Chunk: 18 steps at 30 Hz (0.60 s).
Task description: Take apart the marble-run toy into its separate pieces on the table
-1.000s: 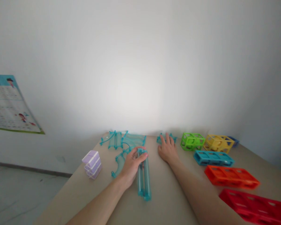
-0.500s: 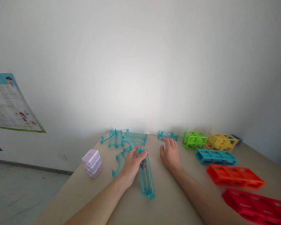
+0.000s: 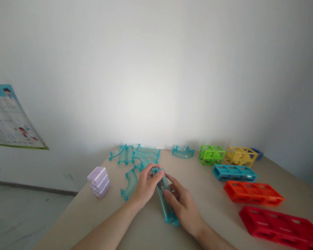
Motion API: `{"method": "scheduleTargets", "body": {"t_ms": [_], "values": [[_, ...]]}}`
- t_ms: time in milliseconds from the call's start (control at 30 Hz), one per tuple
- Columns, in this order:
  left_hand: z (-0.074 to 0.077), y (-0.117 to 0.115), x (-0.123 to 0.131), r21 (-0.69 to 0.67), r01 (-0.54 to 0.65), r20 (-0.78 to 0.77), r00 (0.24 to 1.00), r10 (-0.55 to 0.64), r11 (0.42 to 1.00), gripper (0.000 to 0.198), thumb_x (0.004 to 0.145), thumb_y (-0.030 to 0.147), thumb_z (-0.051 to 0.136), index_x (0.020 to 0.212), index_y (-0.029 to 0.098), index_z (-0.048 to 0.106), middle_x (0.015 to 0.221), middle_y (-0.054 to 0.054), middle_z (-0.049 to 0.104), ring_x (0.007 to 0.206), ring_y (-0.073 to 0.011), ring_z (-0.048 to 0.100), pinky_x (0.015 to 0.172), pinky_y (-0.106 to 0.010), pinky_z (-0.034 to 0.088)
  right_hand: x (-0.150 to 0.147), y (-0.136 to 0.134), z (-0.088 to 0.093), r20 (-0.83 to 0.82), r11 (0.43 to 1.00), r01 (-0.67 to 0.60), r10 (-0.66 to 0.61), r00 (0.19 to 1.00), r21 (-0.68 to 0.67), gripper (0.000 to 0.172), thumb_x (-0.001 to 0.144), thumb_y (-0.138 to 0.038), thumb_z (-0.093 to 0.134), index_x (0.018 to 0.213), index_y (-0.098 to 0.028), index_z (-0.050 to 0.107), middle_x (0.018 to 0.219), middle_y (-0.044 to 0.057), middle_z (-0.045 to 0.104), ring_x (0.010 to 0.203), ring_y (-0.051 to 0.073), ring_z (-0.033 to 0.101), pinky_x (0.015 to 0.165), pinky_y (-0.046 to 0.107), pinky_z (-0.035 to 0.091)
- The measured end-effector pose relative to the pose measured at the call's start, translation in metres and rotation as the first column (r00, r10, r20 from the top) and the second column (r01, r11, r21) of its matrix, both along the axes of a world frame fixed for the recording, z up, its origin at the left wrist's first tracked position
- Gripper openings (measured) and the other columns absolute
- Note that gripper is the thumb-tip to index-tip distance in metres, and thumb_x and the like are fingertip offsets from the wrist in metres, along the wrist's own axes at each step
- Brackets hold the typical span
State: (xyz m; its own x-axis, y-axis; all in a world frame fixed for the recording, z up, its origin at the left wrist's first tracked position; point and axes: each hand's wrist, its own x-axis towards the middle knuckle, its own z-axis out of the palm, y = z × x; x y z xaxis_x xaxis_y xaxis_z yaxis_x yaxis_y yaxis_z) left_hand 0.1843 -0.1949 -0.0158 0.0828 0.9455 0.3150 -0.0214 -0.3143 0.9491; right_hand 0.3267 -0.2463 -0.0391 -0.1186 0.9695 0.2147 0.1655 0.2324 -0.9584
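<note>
A pair of long, straight, translucent teal track pieces (image 3: pixel 162 205) lies side by side in front of me, pointing away and a little to the left. Around their far end my left hand (image 3: pixel 146 184) is closed, its thumb on top. My right hand (image 3: pixel 184 205) grips their right side near the middle, thumb above and the other fingers partly hidden. Just left of my left hand rests a curved teal track piece (image 3: pixel 131 184). Near the wall lies another curved teal track piece (image 3: pixel 183 152), apart from both hands.
More teal track pieces (image 3: pixel 147 154) cluster at the back left. A stack of lilac blocks (image 3: pixel 99 182) stands by the left table edge. On the right are green (image 3: pixel 211 155), yellow (image 3: pixel 240 156), blue (image 3: pixel 234 172), orange (image 3: pixel 253 193) and red (image 3: pixel 281 224) open-frame blocks.
My right hand has come back from the curved piece by the wall and now grips the straight track pieces. That curved piece has turned slightly. My left hand keeps its hold.
</note>
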Motion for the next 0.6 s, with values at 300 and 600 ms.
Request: {"method": "scheduleTargets", "body": {"t_ms": [300,600], "values": [[-0.004,0.001,0.003,-0.102,0.137,0.227,0.968,-0.111,0.985,0.026,0.086,0.046,0.057,0.094,0.021,0.052,0.088,-0.003,0.066,0.052,-0.0119,0.057,0.052,-0.025,0.044,0.0,-0.002,0.005,-0.256,0.992,0.037,-0.067,0.964,-0.121,0.061,0.085,-0.055,0.053,0.134,-0.019,0.046,0.084,0.002,0.059,0.048,0.012,0.055,0.044,0.026,0.043],[-0.01,-0.004,0.0,-0.082,0.082,0.027,0.996,-0.081,0.993,0.034,0.083,0.049,0.06,0.105,0.024,0.058,0.09,-0.005,0.066,0.08,-0.018,0.062,0.076,-0.029,0.048,0.003,0.003,0.002,-0.062,0.992,0.127,-0.128,0.99,-0.018,0.056,0.082,-0.045,0.065,0.129,-0.016,0.056,0.065,-0.005,0.042,0.056,0.012,0.043,0.048,0.023,0.036]]}}
